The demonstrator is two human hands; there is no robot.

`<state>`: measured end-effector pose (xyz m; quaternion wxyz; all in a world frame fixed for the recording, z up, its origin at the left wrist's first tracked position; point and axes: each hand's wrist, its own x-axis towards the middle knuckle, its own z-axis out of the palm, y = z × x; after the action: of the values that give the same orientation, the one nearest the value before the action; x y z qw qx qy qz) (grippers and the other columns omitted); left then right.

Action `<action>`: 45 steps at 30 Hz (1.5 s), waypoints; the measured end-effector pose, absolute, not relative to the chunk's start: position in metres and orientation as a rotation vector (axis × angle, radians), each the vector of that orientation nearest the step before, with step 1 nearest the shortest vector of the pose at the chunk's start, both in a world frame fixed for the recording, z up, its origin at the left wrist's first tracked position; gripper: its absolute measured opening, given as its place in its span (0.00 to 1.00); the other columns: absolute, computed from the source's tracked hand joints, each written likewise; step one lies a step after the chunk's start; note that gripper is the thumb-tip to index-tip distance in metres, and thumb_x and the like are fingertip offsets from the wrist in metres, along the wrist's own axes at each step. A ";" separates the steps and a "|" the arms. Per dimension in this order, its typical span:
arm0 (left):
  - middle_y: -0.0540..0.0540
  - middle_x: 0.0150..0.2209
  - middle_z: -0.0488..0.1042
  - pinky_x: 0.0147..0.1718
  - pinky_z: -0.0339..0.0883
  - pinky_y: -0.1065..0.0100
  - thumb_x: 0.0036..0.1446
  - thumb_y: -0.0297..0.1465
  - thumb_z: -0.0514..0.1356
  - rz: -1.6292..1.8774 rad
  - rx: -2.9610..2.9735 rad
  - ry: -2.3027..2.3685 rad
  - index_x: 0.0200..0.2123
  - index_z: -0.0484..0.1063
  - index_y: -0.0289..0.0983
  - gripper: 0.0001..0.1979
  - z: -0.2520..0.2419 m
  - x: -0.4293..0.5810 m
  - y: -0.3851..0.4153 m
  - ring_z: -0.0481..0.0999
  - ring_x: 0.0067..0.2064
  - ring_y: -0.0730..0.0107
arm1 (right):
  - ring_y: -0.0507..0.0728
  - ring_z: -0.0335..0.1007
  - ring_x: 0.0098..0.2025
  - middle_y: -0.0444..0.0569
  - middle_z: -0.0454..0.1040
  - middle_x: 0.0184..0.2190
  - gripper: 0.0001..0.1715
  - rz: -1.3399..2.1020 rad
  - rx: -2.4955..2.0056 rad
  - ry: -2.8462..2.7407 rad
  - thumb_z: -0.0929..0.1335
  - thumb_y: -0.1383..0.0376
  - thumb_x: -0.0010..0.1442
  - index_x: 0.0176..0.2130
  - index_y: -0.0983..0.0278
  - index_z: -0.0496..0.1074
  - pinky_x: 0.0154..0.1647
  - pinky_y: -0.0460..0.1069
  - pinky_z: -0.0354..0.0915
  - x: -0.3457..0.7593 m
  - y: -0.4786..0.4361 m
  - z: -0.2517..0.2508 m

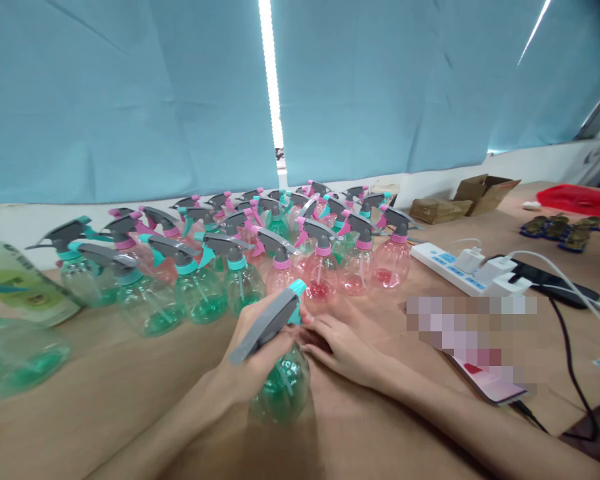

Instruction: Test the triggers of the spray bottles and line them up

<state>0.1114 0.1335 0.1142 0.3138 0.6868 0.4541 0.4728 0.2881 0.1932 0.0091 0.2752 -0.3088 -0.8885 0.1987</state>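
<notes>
Just below the centre of the frame, a green spray bottle (283,393) stands on the brown table (190,407), its grey head slanting up and to the right, with a turquoise nozzle (297,288) at the tip. The left hand (253,373), coming in from the lower left, is wrapped around the bottle's neck, the thumb lying across the near side under the grey head. The right hand (337,347) reaches in from the lower right, its bent fingers at the neck just below the nozzle — whether they pinch it or only rest against it, I cannot tell.

Across the middle of the frame stand rows of spray bottles (320,273), some green with turquoise collars, others pink with pink collars, most with a little liquid visible at the bottom. At the left edge, a bottle with a green label (27,280) leans behind a blurred green bottle (40,357). Right of centre lies a white power strip (443,261) with chargers plugged in; a black phone (565,288) sits beside it, and another phone (500,387) — partly pixelated — lies nearer, at the lower right.
</notes>
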 end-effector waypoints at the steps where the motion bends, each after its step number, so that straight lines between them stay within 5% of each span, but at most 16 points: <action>1: 0.54 0.21 0.60 0.23 0.58 0.70 0.47 0.32 0.58 1.244 1.808 1.179 0.23 0.64 0.40 0.04 0.115 0.112 0.134 0.59 0.23 0.72 | 0.60 0.71 0.50 0.56 0.74 0.48 0.16 0.536 -0.843 -2.390 0.65 0.63 0.65 0.51 0.66 0.69 0.51 0.57 0.69 0.288 0.193 0.009; 12: 0.53 0.27 0.65 0.28 0.65 0.70 0.53 0.29 0.56 1.228 1.822 1.138 0.35 0.69 0.39 0.05 0.106 0.113 0.136 0.67 0.28 0.72 | 0.63 0.60 0.63 0.58 0.67 0.60 0.25 0.504 -0.841 -2.545 0.60 0.60 0.69 0.61 0.65 0.64 0.63 0.60 0.58 0.292 0.190 0.011; 26: 0.51 0.30 0.71 0.29 0.67 0.71 0.54 0.28 0.55 1.227 1.822 1.148 0.42 0.71 0.39 0.11 0.113 0.117 0.132 0.71 0.29 0.71 | 0.63 0.58 0.64 0.55 0.65 0.62 0.28 0.641 -0.779 -2.547 0.62 0.56 0.68 0.63 0.63 0.62 0.64 0.60 0.57 0.299 0.196 0.016; 32: 0.53 0.24 0.67 0.27 0.66 0.70 0.51 0.29 0.57 1.209 1.808 1.136 0.29 0.67 0.40 0.00 0.114 0.118 0.136 0.70 0.27 0.70 | 0.62 0.57 0.65 0.55 0.65 0.62 0.27 0.643 -0.772 -2.564 0.61 0.57 0.68 0.62 0.64 0.63 0.65 0.59 0.56 0.299 0.196 0.019; 34: 0.53 0.23 0.65 0.26 0.66 0.70 0.49 0.30 0.57 1.218 1.801 1.161 0.25 0.64 0.40 0.03 0.114 0.118 0.136 0.69 0.27 0.70 | 0.62 0.56 0.65 0.55 0.65 0.62 0.27 0.645 -0.769 -2.554 0.61 0.57 0.68 0.62 0.63 0.63 0.65 0.59 0.56 0.299 0.196 0.019; 45: 0.53 0.24 0.68 0.25 0.65 0.68 0.50 0.32 0.61 1.339 1.817 1.352 0.28 0.68 0.41 0.04 0.109 0.112 0.131 0.67 0.26 0.69 | 0.61 0.59 0.64 0.54 0.66 0.61 0.24 0.646 -0.749 -2.557 0.61 0.60 0.68 0.61 0.62 0.64 0.64 0.59 0.57 0.299 0.200 0.012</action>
<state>0.1121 0.1308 0.1087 0.2525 0.6682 0.4971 0.4925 0.2994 0.2001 0.0122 0.1984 -0.2678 -0.9141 0.2309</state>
